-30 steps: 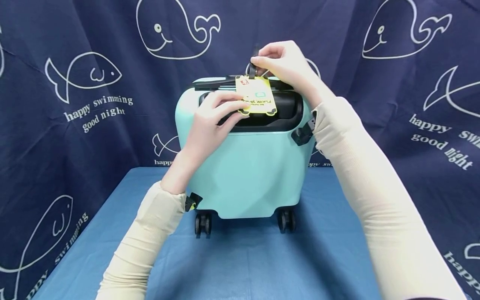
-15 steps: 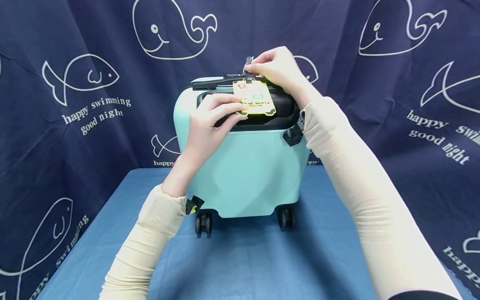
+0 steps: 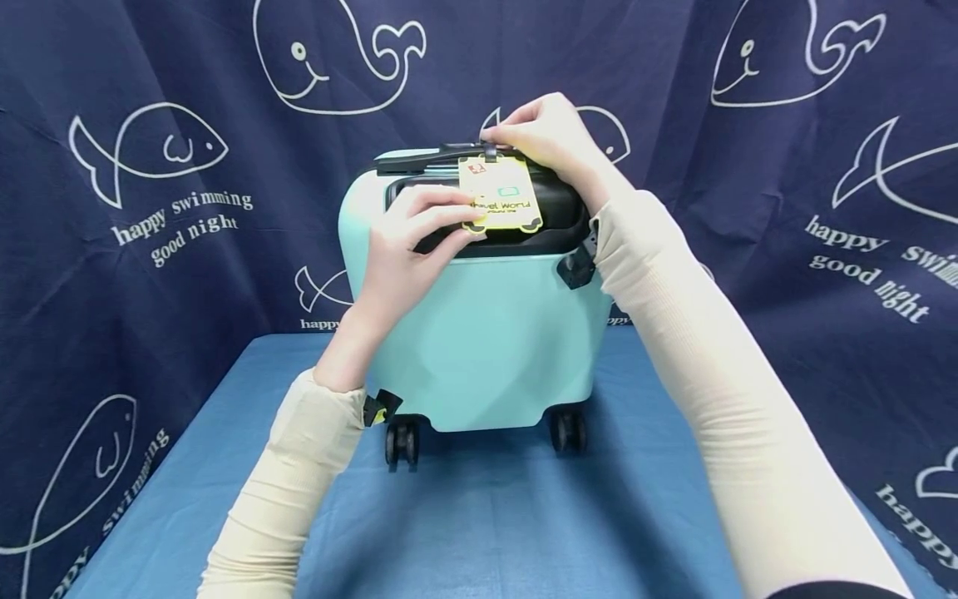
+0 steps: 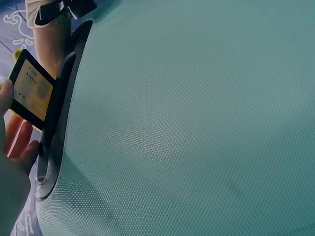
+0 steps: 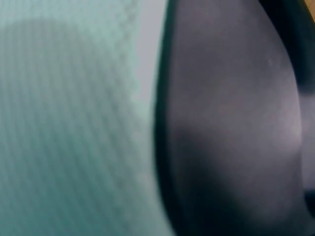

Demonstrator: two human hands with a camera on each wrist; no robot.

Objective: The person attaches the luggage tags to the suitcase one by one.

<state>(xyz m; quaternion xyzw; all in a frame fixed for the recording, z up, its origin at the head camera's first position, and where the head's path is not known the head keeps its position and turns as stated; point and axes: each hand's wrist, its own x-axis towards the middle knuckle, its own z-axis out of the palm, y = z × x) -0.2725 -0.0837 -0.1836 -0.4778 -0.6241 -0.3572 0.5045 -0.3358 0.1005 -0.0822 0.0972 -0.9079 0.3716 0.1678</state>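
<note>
A mint-green suitcase stands upright on its wheels, with a black carry handle on top. A yellow luggage tag with "travel world" lettering hangs before the suitcase's black recess. My left hand pinches the tag's lower left corner between thumb and fingers. The tag's dark-framed back shows in the left wrist view. Above the tag, its black strap lies at the handle, and my right hand pinches it there. The strap's end is hidden behind my right fingertips.
The suitcase rests on a blue-covered table. A navy curtain with white whales and fish hangs behind and at both sides. In the right wrist view, the black recess panel sits very close to the camera.
My right hand has moved left and lower toward the handle, and the raised strap end has dropped out of sight. My left hand keeps its pinch on the tag.
</note>
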